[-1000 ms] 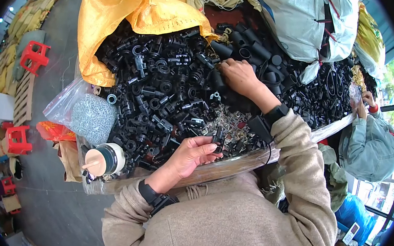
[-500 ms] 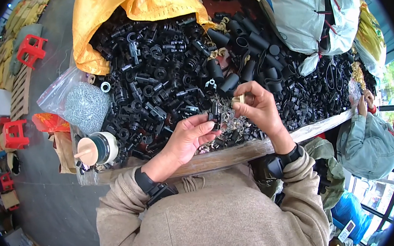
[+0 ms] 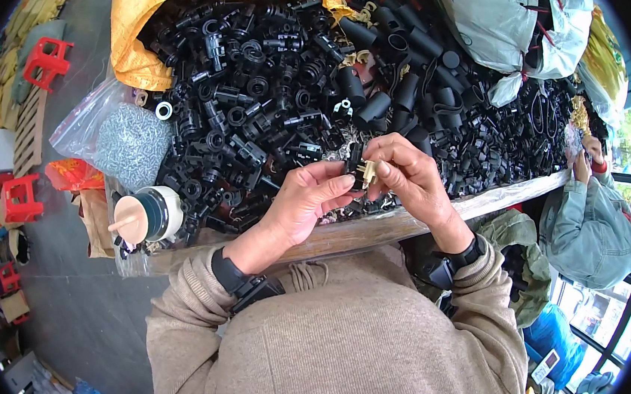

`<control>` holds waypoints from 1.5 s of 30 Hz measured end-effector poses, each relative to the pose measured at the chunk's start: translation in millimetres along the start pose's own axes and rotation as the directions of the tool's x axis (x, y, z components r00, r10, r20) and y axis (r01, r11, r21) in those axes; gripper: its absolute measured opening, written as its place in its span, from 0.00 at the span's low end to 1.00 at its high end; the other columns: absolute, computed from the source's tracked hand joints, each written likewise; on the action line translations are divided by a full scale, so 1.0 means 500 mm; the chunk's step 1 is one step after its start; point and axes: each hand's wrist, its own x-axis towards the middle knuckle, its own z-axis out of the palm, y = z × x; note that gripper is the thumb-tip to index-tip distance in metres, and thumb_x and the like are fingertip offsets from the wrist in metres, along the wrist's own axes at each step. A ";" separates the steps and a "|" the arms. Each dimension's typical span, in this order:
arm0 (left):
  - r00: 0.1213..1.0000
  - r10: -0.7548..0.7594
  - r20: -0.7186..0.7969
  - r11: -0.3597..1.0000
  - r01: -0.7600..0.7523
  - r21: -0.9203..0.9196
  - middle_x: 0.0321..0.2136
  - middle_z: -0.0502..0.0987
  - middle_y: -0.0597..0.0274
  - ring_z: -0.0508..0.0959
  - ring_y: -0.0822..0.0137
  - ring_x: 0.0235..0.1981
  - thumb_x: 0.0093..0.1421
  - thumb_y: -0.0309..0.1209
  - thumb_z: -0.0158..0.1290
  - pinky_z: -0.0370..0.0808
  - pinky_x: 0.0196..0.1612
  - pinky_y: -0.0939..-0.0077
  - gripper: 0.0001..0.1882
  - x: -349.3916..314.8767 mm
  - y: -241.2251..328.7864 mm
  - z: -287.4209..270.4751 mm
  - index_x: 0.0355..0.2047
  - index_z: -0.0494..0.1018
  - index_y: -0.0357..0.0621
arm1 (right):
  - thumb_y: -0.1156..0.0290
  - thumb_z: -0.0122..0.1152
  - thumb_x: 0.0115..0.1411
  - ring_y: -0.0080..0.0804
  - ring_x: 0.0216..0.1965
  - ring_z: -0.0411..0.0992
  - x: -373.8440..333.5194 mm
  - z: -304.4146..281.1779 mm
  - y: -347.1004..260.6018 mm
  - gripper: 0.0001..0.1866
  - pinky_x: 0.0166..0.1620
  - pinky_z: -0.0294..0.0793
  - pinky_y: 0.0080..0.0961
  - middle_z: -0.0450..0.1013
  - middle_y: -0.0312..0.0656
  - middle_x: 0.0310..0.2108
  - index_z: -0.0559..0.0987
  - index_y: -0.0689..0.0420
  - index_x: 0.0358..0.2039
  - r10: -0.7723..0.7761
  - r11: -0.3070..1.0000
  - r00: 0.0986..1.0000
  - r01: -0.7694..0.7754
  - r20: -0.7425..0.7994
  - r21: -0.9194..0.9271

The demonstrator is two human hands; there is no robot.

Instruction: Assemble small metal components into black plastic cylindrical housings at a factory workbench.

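My left hand [image 3: 307, 204] is closed on a small black plastic part [image 3: 354, 159], pinched upright between thumb and fingers. Right beside it, my right hand [image 3: 411, 181] pinches a small cream-coloured piece [image 3: 369, 173] with thin prongs on its left side. The prongs point at the black part; whether the two touch is hard to tell. Both hands are over the near edge of the table, above a heap of black plastic parts [image 3: 257, 87]. Pale shreds and small bits lie under the hands.
A wooden edge [image 3: 342, 240] borders the table in front of me. At left stand a lidded cup [image 3: 133, 219] and a clear bag of small metal screws [image 3: 132, 143]. Black tubes [image 3: 418, 48], a yellow sack [image 3: 139, 24] and a white sack [image 3: 487, 32] lie farther back. Another person [image 3: 590, 228] works at right.
My right hand has come down and left, bringing the cream piece next to the black part. The left hand keeps its hold on the black part. The whole view has shifted slightly.
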 end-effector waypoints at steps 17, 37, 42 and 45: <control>0.997 -0.073 0.011 0.997 0.073 -0.011 0.30 0.74 0.60 0.76 0.68 0.30 0.51 0.30 0.54 0.73 0.34 0.82 0.12 -0.007 -0.002 -0.009 0.34 0.70 0.36 | 0.71 0.58 0.50 0.20 0.28 0.59 0.022 0.002 0.029 0.09 0.30 0.59 0.15 0.60 0.36 0.30 0.68 0.60 0.25 -0.075 0.958 0.993 0.047 -0.089 -0.282; 0.998 -0.041 -0.038 0.995 0.044 0.088 0.29 0.75 0.58 0.75 0.70 0.27 0.52 0.28 0.51 0.73 0.31 0.83 0.09 -0.035 -0.017 -0.006 0.33 0.71 0.35 | 0.74 0.55 0.48 0.39 0.21 0.68 -0.116 -0.147 0.060 0.06 0.23 0.66 0.29 0.65 0.44 0.19 0.70 0.58 0.28 -0.304 0.308 0.917 -0.162 -0.259 -0.937; 0.999 -0.023 -0.022 0.994 0.025 0.103 0.30 0.74 0.52 0.76 0.66 0.30 0.53 0.28 0.50 0.74 0.33 0.80 0.09 -0.026 -0.010 -0.005 0.34 0.70 0.36 | 0.73 0.54 0.51 0.22 0.19 0.67 -0.094 -0.143 0.013 0.08 0.23 0.65 0.17 0.67 0.36 0.19 0.71 0.62 0.31 -0.049 0.838 0.906 -0.193 -0.421 -0.510; 1.000 -0.014 -0.005 0.995 0.015 0.100 0.31 0.74 0.52 0.76 0.66 0.31 0.54 0.28 0.49 0.74 0.33 0.80 0.09 -0.020 -0.008 0.004 0.34 0.70 0.36 | 0.72 0.54 0.53 0.15 0.20 0.65 -0.090 -0.103 -0.004 0.09 0.25 0.64 0.11 0.68 0.32 0.20 0.71 0.63 0.32 0.035 0.965 0.947 -0.116 -0.321 -0.236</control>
